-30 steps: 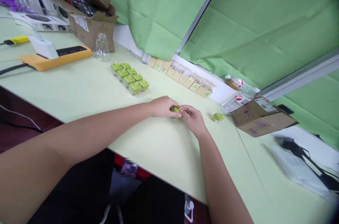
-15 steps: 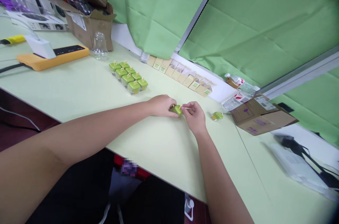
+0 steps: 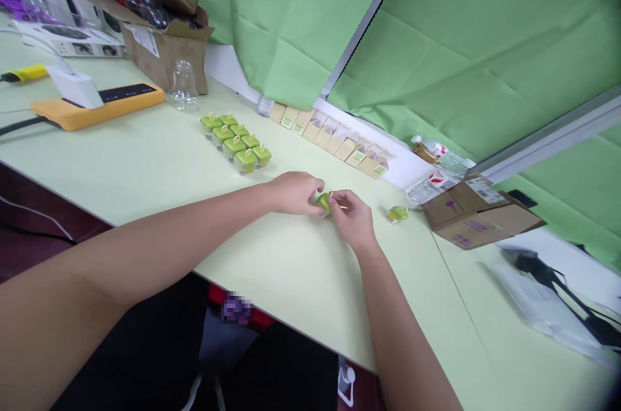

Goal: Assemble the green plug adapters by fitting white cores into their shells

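Observation:
Between my two hands is a small green-lidded container (image 3: 324, 202), mostly covered by fingers. My left hand (image 3: 295, 193) is curled around its left side, one fingertip raised off it. The fingers of my right hand (image 3: 354, 215) are closed at its right side, pinching near the pale loop on the lid; a thin pale end shows between them. Beyond my left hand stand several more green-lidded clear containers (image 3: 246, 157) in two rows, each with a pale loop on top. Right of my right hand lies one more small green-lidded container (image 3: 398, 213), apart from the others.
Small cream boxes (image 3: 334, 137) line the wall behind my hands. An orange power strip (image 3: 130, 101), a clear jar (image 3: 183, 90) and an open carton (image 3: 165, 52) stand at left. Bottles (image 3: 434, 181), a cardboard box (image 3: 478, 213) and black cables (image 3: 548, 275) are at right.
My left hand has loosened a little, its upper fingertip lifting off the lid. My right hand has shifted slightly left, closer against the container, and less of the thin pale end shows.

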A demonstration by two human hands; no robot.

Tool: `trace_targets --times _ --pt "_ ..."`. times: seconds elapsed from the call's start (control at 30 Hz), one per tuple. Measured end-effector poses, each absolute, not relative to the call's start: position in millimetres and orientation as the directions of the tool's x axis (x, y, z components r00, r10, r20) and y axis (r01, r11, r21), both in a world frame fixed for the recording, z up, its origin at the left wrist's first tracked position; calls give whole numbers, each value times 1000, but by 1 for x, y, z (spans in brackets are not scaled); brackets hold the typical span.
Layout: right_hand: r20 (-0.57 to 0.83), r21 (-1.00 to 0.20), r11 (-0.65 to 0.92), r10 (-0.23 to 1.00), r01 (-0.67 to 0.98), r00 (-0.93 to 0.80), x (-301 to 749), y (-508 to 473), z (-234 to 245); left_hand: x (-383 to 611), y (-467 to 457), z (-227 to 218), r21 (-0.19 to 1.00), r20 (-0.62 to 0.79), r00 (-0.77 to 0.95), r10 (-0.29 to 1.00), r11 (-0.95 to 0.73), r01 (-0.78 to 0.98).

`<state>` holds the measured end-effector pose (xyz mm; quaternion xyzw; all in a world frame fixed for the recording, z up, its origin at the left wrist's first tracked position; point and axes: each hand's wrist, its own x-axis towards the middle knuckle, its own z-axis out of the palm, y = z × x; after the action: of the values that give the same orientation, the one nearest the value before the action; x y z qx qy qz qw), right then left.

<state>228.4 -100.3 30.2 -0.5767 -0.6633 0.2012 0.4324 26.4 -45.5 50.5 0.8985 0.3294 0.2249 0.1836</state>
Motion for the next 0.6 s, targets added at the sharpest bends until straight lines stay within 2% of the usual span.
trace_targets --times 0.07,0.17,0.3,0.4,0.6 --pt "356 -757 267 934 596 34 227 -101 31 26 -50 56 480 333 687 645 -744 465" --pt "343 -774 258 939 578 40 225 -103 30 33 -64 60 505 378 764 523 -808 303" --pt "356 -804 253 930 539 94 223 -101 27 48 -84 54 553 251 906 340 -819 154" --pt "357 -817 263 929 514 92 222 -100 25 52 -89 49 578 191 928 321 -800 158" --pt "323 -851 250 943 463 85 223 -98 22 47 -77 46 601 223 899 377 -780 177"
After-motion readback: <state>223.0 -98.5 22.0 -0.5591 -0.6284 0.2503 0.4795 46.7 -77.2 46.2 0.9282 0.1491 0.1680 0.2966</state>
